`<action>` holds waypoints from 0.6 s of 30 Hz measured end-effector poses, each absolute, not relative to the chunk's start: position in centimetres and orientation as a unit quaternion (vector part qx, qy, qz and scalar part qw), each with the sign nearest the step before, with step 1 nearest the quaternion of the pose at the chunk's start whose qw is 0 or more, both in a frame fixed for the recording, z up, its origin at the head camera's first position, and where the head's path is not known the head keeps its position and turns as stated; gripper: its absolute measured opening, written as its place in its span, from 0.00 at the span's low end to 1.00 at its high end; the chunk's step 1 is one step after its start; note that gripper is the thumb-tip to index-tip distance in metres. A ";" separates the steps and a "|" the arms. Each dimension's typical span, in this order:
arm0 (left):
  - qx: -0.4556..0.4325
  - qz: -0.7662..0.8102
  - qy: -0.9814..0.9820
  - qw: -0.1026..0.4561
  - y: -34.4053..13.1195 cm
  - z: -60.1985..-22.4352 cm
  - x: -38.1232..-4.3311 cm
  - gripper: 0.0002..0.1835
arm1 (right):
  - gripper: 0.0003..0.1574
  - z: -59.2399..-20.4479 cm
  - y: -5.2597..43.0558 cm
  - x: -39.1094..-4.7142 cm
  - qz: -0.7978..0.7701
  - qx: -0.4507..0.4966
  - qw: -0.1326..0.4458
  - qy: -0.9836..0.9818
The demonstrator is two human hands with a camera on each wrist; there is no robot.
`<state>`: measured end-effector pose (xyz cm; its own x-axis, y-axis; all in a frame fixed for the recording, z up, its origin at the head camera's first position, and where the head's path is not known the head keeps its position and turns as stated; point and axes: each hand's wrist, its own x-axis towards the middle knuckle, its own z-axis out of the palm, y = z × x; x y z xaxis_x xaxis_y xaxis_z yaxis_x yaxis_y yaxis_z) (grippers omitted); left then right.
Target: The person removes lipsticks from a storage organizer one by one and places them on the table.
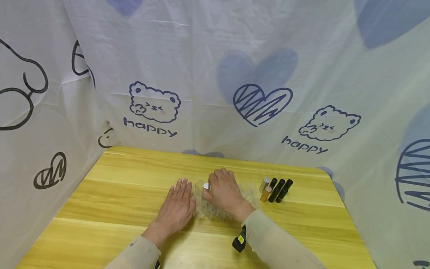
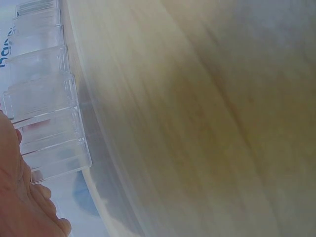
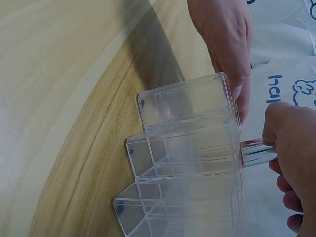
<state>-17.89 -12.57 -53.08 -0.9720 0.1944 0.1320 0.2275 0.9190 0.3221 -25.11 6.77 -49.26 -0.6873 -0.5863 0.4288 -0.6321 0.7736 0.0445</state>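
Observation:
A clear plastic lipstick organizer [image 1: 201, 213] with diamond-shaped compartments stands on the table in front of me. My right hand [image 1: 224, 190] is over its left part and pinches a shiny silver lipstick tube [image 3: 257, 153] between thumb and fingers. In the right wrist view the tube's lower end is right at the organizer's top edge. My left hand [image 1: 177, 209] lies with straight fingers along the organizer's left end, its thumb against the side. The left wrist view shows the clear walls [image 2: 47, 96] beside that hand.
Right of the organizer lies a group of lipsticks: a silver one [image 1: 264, 185], an orange-gold one [image 1: 265, 194] and several black ones [image 1: 277, 190]. They rest on the yellow wood-grain table [image 1: 117, 186]. A printed white cloth [image 1: 208, 127] hangs behind the table's back edge.

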 end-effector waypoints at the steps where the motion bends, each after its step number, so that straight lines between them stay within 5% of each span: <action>1: -0.108 -0.170 -0.978 0.049 -12.6 -53.1 -17.9 0.33 | 0.14 -49.2 6.8 -25.1 0.054 0.333 0.215 -0.917; 18: -0.108 -0.168 -0.978 0.053 -12.6 -53.0 -17.9 0.33 | 0.13 -48.5 6.8 -24.9 0.060 0.340 0.220 -0.912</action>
<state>-17.88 -12.57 -53.02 -0.9708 0.1943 0.1410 0.2302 0.9201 0.3168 -24.94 6.76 -48.50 -0.6720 -0.5940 0.4423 -0.6467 0.7617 0.0405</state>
